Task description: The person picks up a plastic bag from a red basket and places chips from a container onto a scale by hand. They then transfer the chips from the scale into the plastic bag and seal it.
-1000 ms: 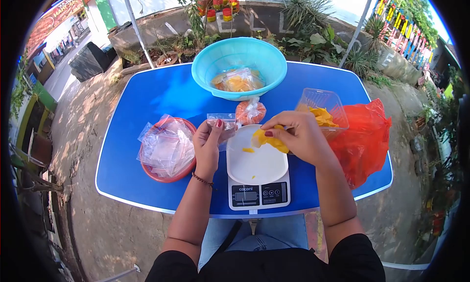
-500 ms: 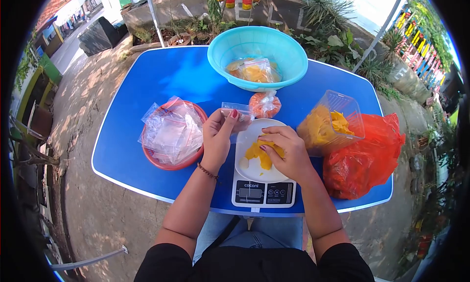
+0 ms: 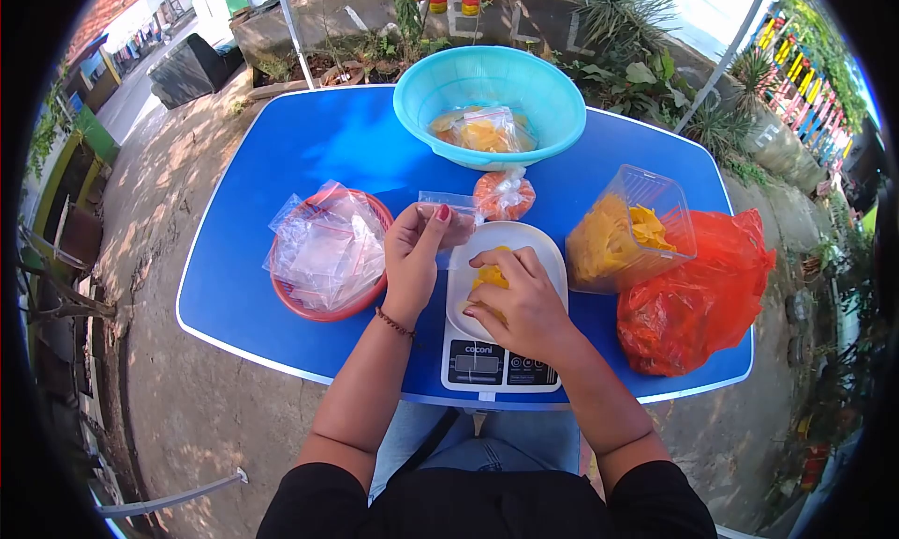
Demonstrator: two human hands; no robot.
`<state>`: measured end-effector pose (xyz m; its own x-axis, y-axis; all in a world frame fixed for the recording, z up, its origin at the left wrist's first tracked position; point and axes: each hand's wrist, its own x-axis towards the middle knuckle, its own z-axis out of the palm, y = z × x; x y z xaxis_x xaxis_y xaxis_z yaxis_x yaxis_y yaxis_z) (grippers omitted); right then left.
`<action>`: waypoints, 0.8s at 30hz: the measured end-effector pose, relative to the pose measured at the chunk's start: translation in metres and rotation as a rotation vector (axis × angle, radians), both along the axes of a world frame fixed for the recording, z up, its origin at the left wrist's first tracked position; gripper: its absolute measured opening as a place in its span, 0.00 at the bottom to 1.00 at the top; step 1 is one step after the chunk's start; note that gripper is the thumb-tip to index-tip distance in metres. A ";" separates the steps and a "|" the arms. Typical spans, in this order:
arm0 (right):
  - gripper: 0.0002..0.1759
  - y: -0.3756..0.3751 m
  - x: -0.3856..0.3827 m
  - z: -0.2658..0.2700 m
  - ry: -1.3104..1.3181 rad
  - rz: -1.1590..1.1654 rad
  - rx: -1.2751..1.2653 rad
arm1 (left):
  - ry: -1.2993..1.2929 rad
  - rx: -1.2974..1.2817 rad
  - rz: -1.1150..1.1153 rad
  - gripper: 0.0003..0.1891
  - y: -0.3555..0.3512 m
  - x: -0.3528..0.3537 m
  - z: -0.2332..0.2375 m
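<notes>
My left hand (image 3: pixel 412 258) holds a small clear plastic bag (image 3: pixel 451 216) by its edge, just left of the white kitchen scale (image 3: pixel 501 356). My right hand (image 3: pixel 515 300) rests palm down on the scale's white plate (image 3: pixel 543 249), its fingers curled over a pile of yellow chips (image 3: pixel 491 277). Most of the pile is hidden under the hand.
On the blue table (image 3: pixel 309 146) stand a red bowl of empty clear bags (image 3: pixel 328 249), a turquoise bowl (image 3: pixel 487 94) with filled bags, a tied orange bag (image 3: pixel 504 195), a clear tub of yellow chips (image 3: pixel 627 230) and a red plastic bag (image 3: pixel 693 295).
My right hand carried yellow chips from near the clear tub down onto the scale plate and now covers them. The left hand kept hold of the small bag.
</notes>
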<state>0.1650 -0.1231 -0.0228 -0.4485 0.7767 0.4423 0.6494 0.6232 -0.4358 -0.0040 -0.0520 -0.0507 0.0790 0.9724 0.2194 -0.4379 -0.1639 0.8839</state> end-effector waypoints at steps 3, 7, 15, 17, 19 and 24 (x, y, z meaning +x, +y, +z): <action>0.06 -0.001 0.009 0.006 0.052 0.017 -0.065 | -0.003 0.004 0.003 0.10 0.000 0.000 0.000; 0.06 -0.012 0.024 0.017 0.058 -0.005 -0.062 | -0.004 0.011 -0.006 0.11 0.000 0.001 -0.003; 0.07 -0.018 0.025 0.008 0.046 -0.118 -0.256 | 0.022 0.023 0.000 0.10 0.000 0.002 -0.004; 0.07 -0.013 0.025 0.007 0.088 -0.093 -0.283 | 0.026 0.025 0.003 0.10 0.000 0.001 -0.004; 0.06 -0.010 0.025 0.005 0.125 -0.070 -0.264 | 0.032 0.025 0.006 0.10 0.000 0.001 -0.004; 0.06 -0.011 0.024 0.005 0.305 -0.094 -0.343 | 0.076 0.093 0.016 0.09 -0.003 0.002 0.001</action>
<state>0.1894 -0.1336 -0.0181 -0.2582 0.9323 0.2533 0.5066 0.3539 -0.7862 -0.0016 -0.0554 -0.0500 0.0833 0.9493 0.3031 -0.3670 -0.2536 0.8950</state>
